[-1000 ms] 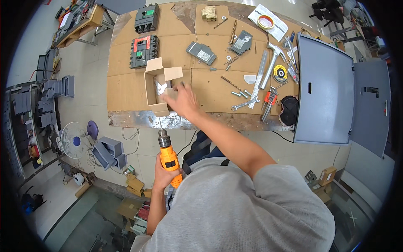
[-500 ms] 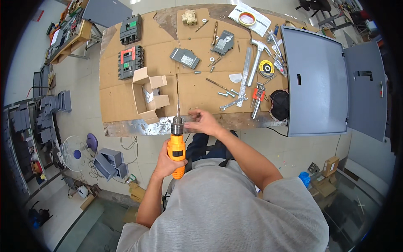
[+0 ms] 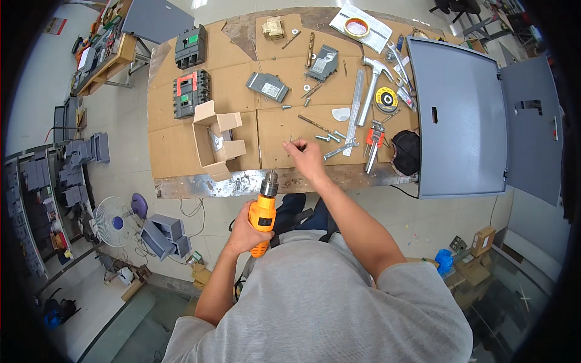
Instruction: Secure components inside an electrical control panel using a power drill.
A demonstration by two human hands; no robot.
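My left hand (image 3: 244, 232) is wrapping closed around the drill (image 3: 262, 213), which is sitting before my belly, its chuck (image 3: 270, 183) pointing toward the bench (image 3: 171, 189). My right hand (image 3: 310, 160) is hovering over the cardboard (image 3: 172, 151), thumb and fingers drawn together by something thin (image 3: 291, 138); whether they are pinching it, I cannot tell. To the left, the box (image 3: 203, 146) is lying open, flaps spread, and a white piece (image 3: 216, 141) is resting inside. To the right, the red holder (image 3: 375, 137) is carrying several hex keys (image 3: 370, 160), and farther right the grey cabinet (image 3: 454, 163) is taking up the bench's end, its hinged door (image 3: 531, 145) sticking outward.
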